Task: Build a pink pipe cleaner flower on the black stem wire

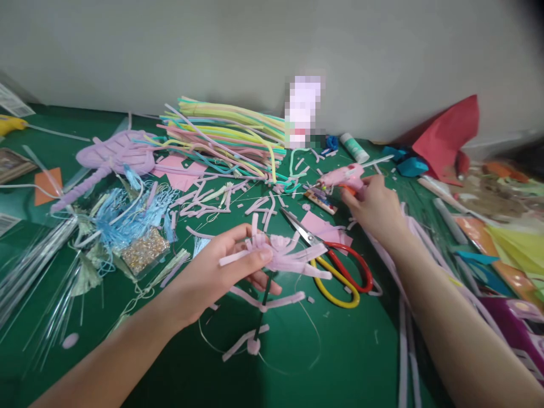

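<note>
My left hand is closed on a pale pink-lilac pipe-cleaner flower, its fuzzy strips fanning out past my thumb. Below the flower runs a thin dark stem, with more lilac strips and a small knob at its lower end. My right hand is wrapped round the handle of a pink hot glue gun, its nozzle towards the left and a glue stick jutting from the back. Scissors with red and yellow handles lie partly open between my hands. Fine glue strings trail near the nozzle.
Bundled coloured pipe cleaners lie at the back, beside a blurred-out bright object. Cut lilac pieces litter the green table. Blue tassels, a bead packet and a lilac pipe-cleaner shape are at left; red paper at right.
</note>
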The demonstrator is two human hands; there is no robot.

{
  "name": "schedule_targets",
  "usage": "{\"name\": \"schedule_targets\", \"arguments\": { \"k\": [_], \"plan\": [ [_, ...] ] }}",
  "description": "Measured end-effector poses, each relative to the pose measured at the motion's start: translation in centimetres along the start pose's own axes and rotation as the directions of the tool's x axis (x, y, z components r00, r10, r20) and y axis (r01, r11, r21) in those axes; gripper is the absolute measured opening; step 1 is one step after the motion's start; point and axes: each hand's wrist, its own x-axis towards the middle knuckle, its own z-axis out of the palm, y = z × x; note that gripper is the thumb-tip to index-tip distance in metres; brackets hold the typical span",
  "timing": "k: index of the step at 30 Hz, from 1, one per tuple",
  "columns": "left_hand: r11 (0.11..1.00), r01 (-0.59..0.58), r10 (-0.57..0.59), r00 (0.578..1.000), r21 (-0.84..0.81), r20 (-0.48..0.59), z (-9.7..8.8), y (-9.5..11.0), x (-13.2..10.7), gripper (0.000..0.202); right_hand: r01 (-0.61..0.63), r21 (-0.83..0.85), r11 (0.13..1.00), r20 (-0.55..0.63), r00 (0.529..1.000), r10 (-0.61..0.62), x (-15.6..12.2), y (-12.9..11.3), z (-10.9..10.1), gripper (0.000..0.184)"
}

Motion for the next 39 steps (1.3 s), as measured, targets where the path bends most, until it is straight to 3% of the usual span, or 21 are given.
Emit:
{"name": "schedule_targets", "arguments": {
  "k": [2, 4, 7, 15, 20, 39],
  "plan": [
    [1.000, 0.006, -0.006, 1.000, -0.002, 0.004, 0.0, 0.0, 0.0, 0.022, -0.005, 0.120, 0.993, -0.099, 0.995, 0.017, -0.4, -0.6, -1.0, 0.045],
    [1.000, 0.011, -0.011, 0.999, -0.015, 0.031, 0.2, 0.0, 0.0, 0.023, 0.042, 0.204, 0.978, -0.135, 0.991, -0.014, -1.0, -1.6, -1.9, 0.037],
    [0.999, 0.011, -0.009, 0.998, -0.035, 0.058, 0.6, 0.1, 0.0, 0.022, 0.213, 0.323, 0.922, -0.109, 0.976, -0.187, -2.4, -3.3, -2.8, 0.021],
    [0.999, 0.042, -0.040, 0.994, -0.022, 0.100, 1.1, 0.2, 0.1, 0.024, 0.388, 0.445, 0.807, -0.081, 0.915, -0.396, -4.3, -5.1, -1.5, 0.019],
    [0.998, 0.033, -0.028, 0.994, -0.049, 0.107, 0.9, 0.0, 0.3, 0.023, 0.403, 0.492, 0.772, -0.066, 0.901, -0.428, -4.4, -5.1, -1.5, 0.019],
    [0.996, 0.027, -0.017, 0.992, -0.080, 0.125, 1.1, -0.1, 0.4, 0.021, 0.367, 0.500, 0.784, -0.024, 0.911, -0.412, -4.6, -5.1, -1.5, 0.018]
  ]
}}
